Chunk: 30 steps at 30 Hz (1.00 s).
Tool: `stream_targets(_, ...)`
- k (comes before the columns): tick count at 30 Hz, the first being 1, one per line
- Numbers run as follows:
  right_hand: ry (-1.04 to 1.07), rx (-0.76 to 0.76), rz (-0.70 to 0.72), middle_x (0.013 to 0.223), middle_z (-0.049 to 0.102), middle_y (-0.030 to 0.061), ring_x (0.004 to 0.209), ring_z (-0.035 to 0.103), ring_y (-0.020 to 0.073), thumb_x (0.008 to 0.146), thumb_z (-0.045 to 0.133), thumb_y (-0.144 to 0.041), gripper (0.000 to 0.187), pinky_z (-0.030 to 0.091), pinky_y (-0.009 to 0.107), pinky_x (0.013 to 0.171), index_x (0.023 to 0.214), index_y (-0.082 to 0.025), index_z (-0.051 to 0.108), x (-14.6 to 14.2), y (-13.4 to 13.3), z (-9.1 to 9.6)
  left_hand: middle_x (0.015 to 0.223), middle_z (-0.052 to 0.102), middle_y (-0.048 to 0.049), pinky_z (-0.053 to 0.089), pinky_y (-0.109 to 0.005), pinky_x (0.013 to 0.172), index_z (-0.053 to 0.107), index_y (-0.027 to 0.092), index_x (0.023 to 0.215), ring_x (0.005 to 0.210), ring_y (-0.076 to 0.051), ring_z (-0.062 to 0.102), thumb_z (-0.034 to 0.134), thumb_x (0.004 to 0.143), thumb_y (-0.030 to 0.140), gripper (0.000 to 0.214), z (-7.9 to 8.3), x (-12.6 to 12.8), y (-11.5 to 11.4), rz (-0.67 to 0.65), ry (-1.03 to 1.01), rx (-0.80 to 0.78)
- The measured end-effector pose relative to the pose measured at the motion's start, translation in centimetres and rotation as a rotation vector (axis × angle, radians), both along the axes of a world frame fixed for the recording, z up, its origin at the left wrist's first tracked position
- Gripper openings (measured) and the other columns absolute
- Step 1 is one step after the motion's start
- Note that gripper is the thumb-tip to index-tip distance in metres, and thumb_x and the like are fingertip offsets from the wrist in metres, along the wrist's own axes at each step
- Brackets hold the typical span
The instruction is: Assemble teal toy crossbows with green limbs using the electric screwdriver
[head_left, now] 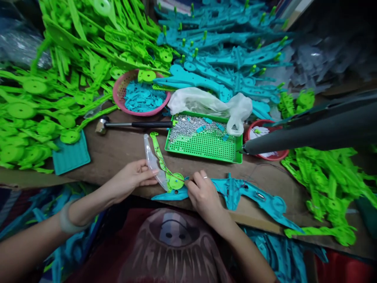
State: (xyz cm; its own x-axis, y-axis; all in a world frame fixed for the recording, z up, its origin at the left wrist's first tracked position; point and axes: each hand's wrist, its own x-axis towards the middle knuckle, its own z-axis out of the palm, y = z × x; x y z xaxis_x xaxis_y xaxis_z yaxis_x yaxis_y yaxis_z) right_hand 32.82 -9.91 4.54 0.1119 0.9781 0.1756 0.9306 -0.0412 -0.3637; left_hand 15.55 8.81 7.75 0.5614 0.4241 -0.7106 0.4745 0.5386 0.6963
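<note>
My left hand [134,177] is closed on a translucent white curved plastic piece [152,162], thumb on top. Beside that piece stands a narrow green plastic part [157,147] with a round disc [176,181] at its lower end. The disc rests against the left part of a long blue plastic toy-like body [216,184], which lies along the table's front edge. A thin reddish wire [173,174] runs across the green part to the curled fingertips of my right hand [206,192]. This hand is closed over the blue body and hides part of it.
A green perforated tray [203,151] holds many small metal screws and blue bits. Behind are a hammer [132,124], a pink basket [118,98] of blue pieces and a plastic bag [200,100]. A red basket [284,154] and dark pole [309,131] stand right. Green and blue parts pile around.
</note>
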Motion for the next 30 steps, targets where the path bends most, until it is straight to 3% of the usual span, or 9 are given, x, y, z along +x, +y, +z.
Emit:
stream_targets(4,-0.003,-0.009,0.017,0.083,0.052,0.0084,0.083,0.04,0.0237,0.098,0.048,-0.01,0.024,0.034,0.036,0.067,0.082,-0.018,0.064,0.1,0.1,0.1,0.094,0.078,-0.0075,0.064,-0.033,0.08,0.066,0.016,0.096,0.085,-0.02,0.076,0.084,0.069,0.053,0.049,-0.8,0.3,-0.1,-0.079,0.063,0.119)
stream_targets(8,-0.035,0.015,0.045,0.082,0.052,0.0086,0.082,0.039,0.0242,0.099,0.048,-0.011,0.025,0.032,0.036,0.065,0.081,-0.019,0.063,0.0,0.1,0.1,0.067,0.073,-0.0045,0.058,-0.032,0.058,0.06,0.018,0.079,0.059,-0.02,0.071,0.076,0.073,0.063,0.048,-0.6,0.9,1.8,-0.397,0.276,0.225)
stream_targets(11,-0.04,0.038,0.049,0.083,0.052,0.0088,0.082,0.039,0.0242,0.097,0.049,-0.008,0.024,0.031,0.036,0.065,0.08,-0.018,0.063,0.0,0.1,-0.2,0.071,0.072,-0.0046,0.058,-0.036,0.065,0.063,0.018,0.08,0.066,-0.023,0.071,0.074,0.076,0.063,0.046,-0.1,1.3,3.9,-0.582,0.377,0.696)
stream_targets(14,-0.008,0.046,0.054,0.083,0.051,0.0085,0.081,0.04,0.0235,0.096,0.05,-0.007,0.023,0.031,0.036,0.065,0.079,-0.018,0.062,0.3,0.1,-0.4,0.114,0.071,-0.0114,0.054,-0.046,0.097,0.066,0.017,0.108,0.11,-0.029,0.066,0.072,0.086,0.049,0.04,-0.1,1.4,5.0,-0.636,0.171,1.275)
stream_targets(16,0.008,0.038,0.056,0.083,0.051,0.0084,0.081,0.041,0.0233,0.096,0.051,-0.009,0.022,0.032,0.036,0.065,0.079,-0.018,0.062,0.5,0.1,-0.5,0.129,0.065,-0.0157,0.047,-0.05,0.106,0.065,0.014,0.117,0.125,-0.032,0.057,0.064,0.093,0.041,0.036,-0.4,1.4,4.7,-0.723,0.038,1.461)
stream_targets(20,0.028,-0.012,0.041,0.087,0.054,0.0088,0.084,0.043,0.0235,0.097,0.051,-0.011,0.021,0.036,0.035,0.068,0.081,-0.018,0.063,0.3,0.2,-0.5,0.125,0.066,-0.0169,0.049,-0.048,0.104,0.067,0.012,0.112,0.12,-0.03,0.059,0.051,0.101,0.03,0.027,-0.5,1.4,1.3,-0.724,-0.063,1.678)
stream_targets(23,0.064,-0.064,0.024,0.092,0.056,0.0098,0.089,0.046,0.0242,0.096,0.051,-0.011,0.02,0.041,0.035,0.073,0.083,-0.018,0.065,0.3,0.2,-0.1,0.119,0.071,-0.0119,0.049,-0.043,0.103,0.068,0.015,0.112,0.116,-0.026,0.062,0.051,0.101,0.027,0.024,-0.4,1.8,-3.0,-0.81,-0.244,1.752)
stream_targets(26,0.234,-0.074,0.036,0.102,0.057,0.0101,0.096,0.052,0.0226,0.096,0.052,-0.011,0.016,0.048,0.034,0.081,0.097,-0.017,0.067,1.1,-0.4,1.0,0.112,0.073,-0.0156,0.053,-0.045,0.096,0.069,0.009,0.113,0.107,-0.029,0.066,0.053,0.1,0.028,0.028,-0.9,2.4,-6.5,-0.809,-0.27,1.822)
stream_targets(30,0.299,-0.017,-0.028,0.105,0.062,0.0098,0.099,0.055,0.0218,0.099,0.051,-0.016,0.019,0.05,0.036,0.085,0.112,-0.017,0.065,3.4,-2.2,2.8,0.109,0.073,-0.0171,0.053,-0.047,0.095,0.07,0.008,0.112,0.105,-0.03,0.066,0.053,0.1,0.027,0.029,-1.9,2.7,-7.8,-0.726,-0.264,1.803)
